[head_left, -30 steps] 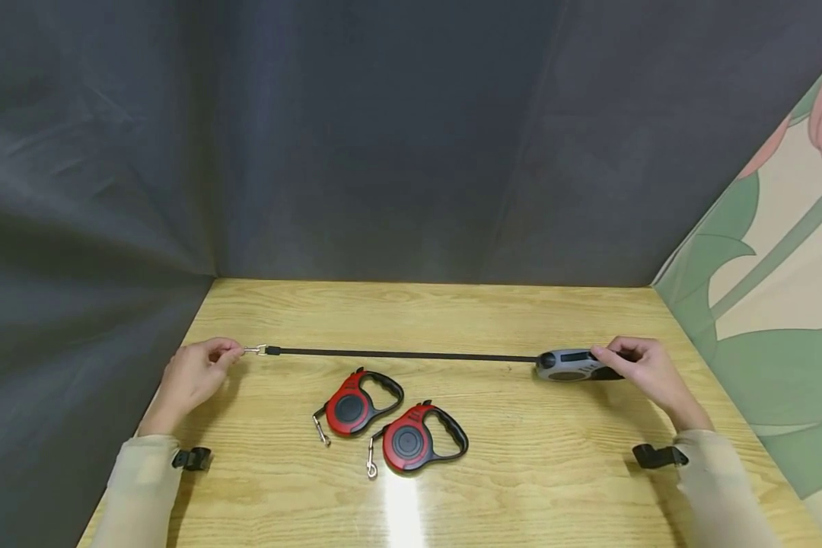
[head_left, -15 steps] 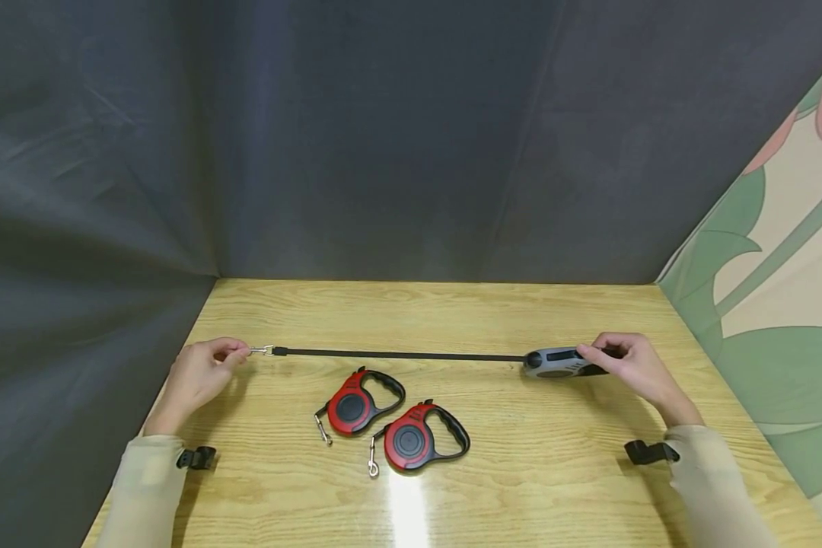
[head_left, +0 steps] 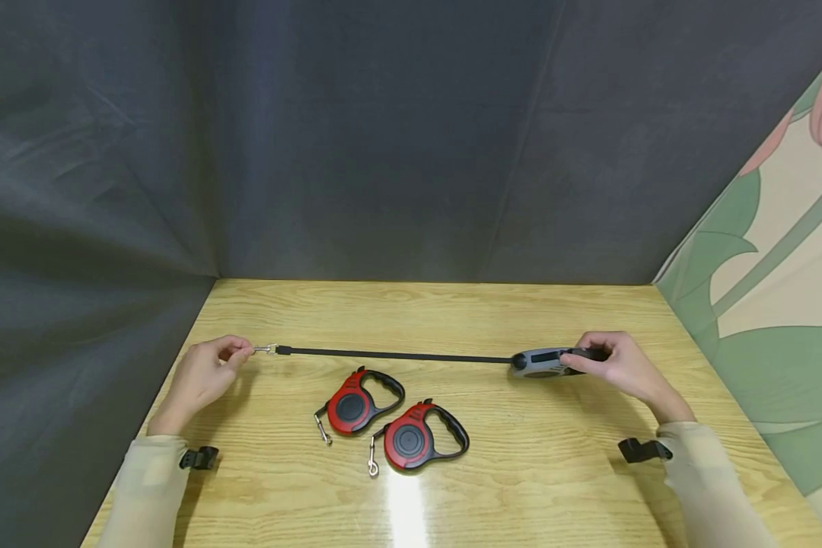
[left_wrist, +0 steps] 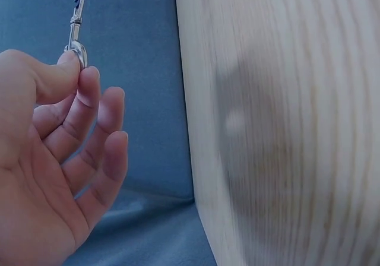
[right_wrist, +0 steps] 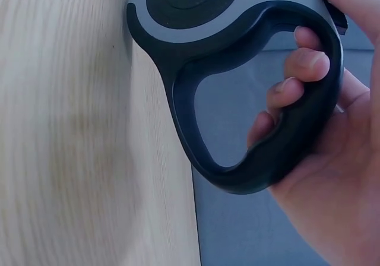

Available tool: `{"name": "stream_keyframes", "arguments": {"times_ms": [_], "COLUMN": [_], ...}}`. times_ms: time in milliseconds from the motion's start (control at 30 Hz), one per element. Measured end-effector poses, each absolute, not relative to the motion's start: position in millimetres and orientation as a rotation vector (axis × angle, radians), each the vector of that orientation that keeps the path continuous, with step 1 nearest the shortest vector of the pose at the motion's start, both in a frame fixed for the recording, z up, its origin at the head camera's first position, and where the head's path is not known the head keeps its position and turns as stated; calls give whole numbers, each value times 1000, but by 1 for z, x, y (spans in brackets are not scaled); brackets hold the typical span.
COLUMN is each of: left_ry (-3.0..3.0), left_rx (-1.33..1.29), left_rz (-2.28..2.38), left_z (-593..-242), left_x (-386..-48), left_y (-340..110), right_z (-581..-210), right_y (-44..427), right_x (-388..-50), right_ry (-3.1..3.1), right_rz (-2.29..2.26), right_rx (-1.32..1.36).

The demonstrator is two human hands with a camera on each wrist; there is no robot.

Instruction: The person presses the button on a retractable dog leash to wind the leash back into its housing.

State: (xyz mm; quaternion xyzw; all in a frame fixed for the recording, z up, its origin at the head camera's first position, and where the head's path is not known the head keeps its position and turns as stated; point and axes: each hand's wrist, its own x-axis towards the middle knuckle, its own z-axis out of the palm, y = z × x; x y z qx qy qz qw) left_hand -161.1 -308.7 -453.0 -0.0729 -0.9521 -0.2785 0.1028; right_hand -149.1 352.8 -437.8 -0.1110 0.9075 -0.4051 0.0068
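My right hand (head_left: 616,365) grips the black handle of a grey retractable dog leash (head_left: 538,363); in the right wrist view its fingers curl through the handle loop (right_wrist: 306,123). The black strap (head_left: 397,355) runs out of the casing, stretched nearly straight to the left. At its far end is a silver snap hook (head_left: 266,348), whose tip my left hand (head_left: 205,377) pinches between thumb and forefinger. The left wrist view has the hook (left_wrist: 75,34) up close, the other fingers loosely bent beside it.
Two red and black retractable leashes (head_left: 348,408) lie on the wooden table (head_left: 520,472) in front of the strap, their snap hooks (head_left: 373,463) pointing toward the near side. Dark cloth (head_left: 383,152) hangs behind and at left; a flower-patterned panel (head_left: 781,365) borders the right.
My right hand has moved left with the grey leash, and the visible strap has become shorter. My left hand has shifted only slightly right, still holding the hook.
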Motion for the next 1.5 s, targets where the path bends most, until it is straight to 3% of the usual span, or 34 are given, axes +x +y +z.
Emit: {"name": "stream_keyframes", "arguments": {"times_ms": [1500], "left_ry": [-2832], "left_rx": [-284], "left_rz": [-793], "left_z": [-455], "left_x": [-153], "left_y": [-300], "right_z": [-431], "right_y": [320], "right_x": [-144], "right_ry": [2806], "right_rz": [-1184], "right_rx": [-405]}}
